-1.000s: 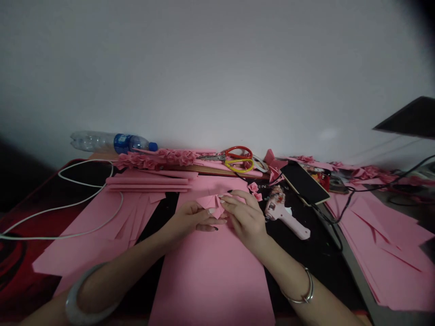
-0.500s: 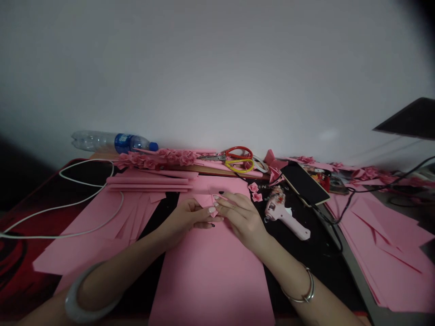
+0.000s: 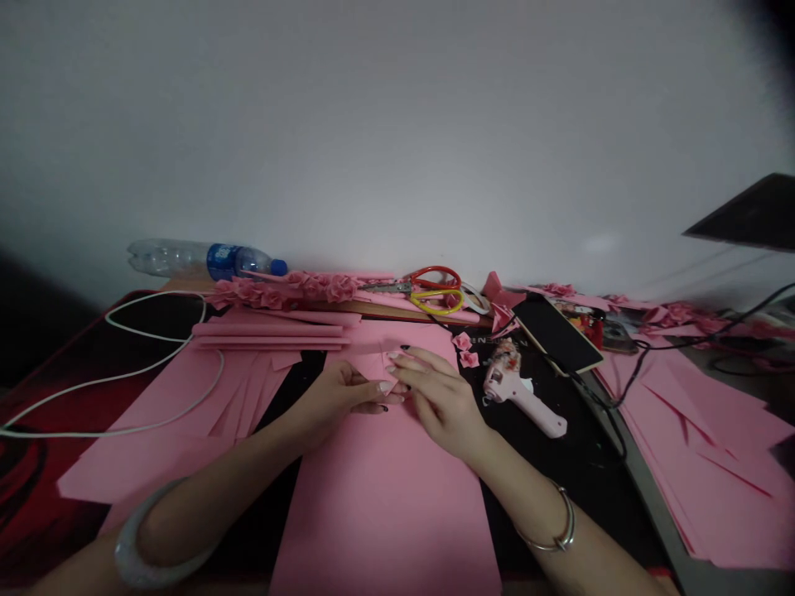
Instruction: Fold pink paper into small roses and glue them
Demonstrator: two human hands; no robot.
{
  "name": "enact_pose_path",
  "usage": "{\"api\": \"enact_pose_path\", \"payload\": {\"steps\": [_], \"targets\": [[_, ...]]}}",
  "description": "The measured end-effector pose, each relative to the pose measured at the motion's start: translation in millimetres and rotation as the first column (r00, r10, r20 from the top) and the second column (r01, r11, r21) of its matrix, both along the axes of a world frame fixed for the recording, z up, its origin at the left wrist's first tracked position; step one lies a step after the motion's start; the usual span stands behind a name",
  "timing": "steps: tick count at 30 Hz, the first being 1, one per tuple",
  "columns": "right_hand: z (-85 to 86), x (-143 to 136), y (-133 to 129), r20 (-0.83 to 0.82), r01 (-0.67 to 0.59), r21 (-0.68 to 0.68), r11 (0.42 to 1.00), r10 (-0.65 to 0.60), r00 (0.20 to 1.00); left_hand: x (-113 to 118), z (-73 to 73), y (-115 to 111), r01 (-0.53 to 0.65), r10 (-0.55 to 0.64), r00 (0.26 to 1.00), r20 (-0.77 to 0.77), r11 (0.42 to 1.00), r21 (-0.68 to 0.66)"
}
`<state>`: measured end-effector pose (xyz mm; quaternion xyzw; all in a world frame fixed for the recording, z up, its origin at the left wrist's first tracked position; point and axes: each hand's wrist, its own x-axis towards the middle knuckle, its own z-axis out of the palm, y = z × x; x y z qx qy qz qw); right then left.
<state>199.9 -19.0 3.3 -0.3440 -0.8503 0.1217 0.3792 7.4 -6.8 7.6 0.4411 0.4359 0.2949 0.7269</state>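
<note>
A small folded piece of pink paper is held between both hands above a large pink sheet. My left hand pinches it from the left, thumb on top and fingers beneath. My right hand grips its right side with bent fingers, covering part of the folds. Two small pink paper roses lie just beyond my right hand. A pale pink hot glue gun, its nozzle end crusted with residue, rests to the right.
Scissors with red and yellow handles lie at the back beside paper-rose stems. Rolled paper and cut sheets are on the left. A plastic bottle, a phone, cables and a paper stack surround the workspace.
Both hands keep hold of the folded paper. The right fingers have shifted slightly on it, and the central crease visible before is less exposed now. The view has moved a little.
</note>
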Motion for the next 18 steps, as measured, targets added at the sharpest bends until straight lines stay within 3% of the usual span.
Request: {"api": "enact_pose_path", "payload": {"steps": [5,7,10,13,18], "targets": [[2.3,-1,-1,-0.278,0.240,-0.140,0.961,-0.271,0.921,0,1.9,0,-0.017,0.017,1.000,-0.010,1.000,0.018],[-0.1,-3,0,-0.370,0.249,-0.252,0.935,-0.331,0.868,0,2.0,-1,-0.014,0.014,1.000,0.001,1.000,0.010],[-3.3,-9,1,-0.480,0.128,-0.413,0.902,-0.335,0.811,1,2.3,-2,-0.034,0.035,0.999,0.023,0.999,-0.020],[-3.8,-14,1,-0.540,-0.011,-0.492,0.871,-0.295,0.788,2,2.3,-3,-0.059,0.062,0.997,0.052,0.997,-0.050],[-2.4,-15,0,-0.547,-0.230,-0.633,0.739,-0.217,0.808,2,1.0,-3,-0.034,0.038,0.997,0.063,0.997,-0.071]]}}
